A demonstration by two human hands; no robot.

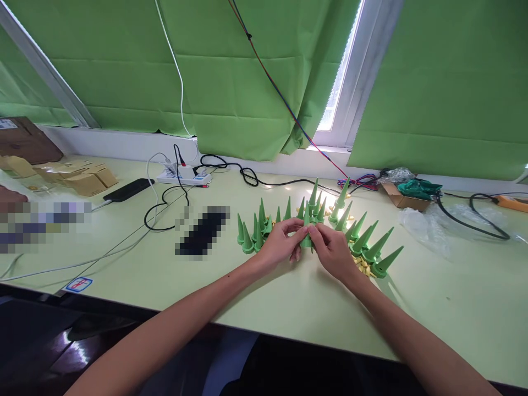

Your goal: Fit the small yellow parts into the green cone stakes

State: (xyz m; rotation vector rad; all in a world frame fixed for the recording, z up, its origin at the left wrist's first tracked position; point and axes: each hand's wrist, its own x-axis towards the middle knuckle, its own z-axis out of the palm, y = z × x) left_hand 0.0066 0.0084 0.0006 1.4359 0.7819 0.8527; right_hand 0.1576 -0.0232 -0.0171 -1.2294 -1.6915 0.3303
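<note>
Both hands meet over the table [247, 286] around one green cone [306, 219], which stands upright with its tip above the fingers. My left hand [284, 240] grips it from the left, fingers bent. From the right, my right hand [330, 247] pinches at its lower part, thumb and forefinger together. The cone's base is partly hidden by the fingers. Several green cones [247, 239] stand to the left of the hands, and several more [377, 247] lean or stand to the right. Small yellow pieces [363, 267] lie among the cones on the right.
A blurred dark object [202, 234] lies left of the cones. Behind are a power strip [183, 175], black cables [251, 176] and a black phone [128, 190]. Cardboard boxes [88, 179] sit at far left, another box [406, 195] and clear plastic [427, 231] at right.
</note>
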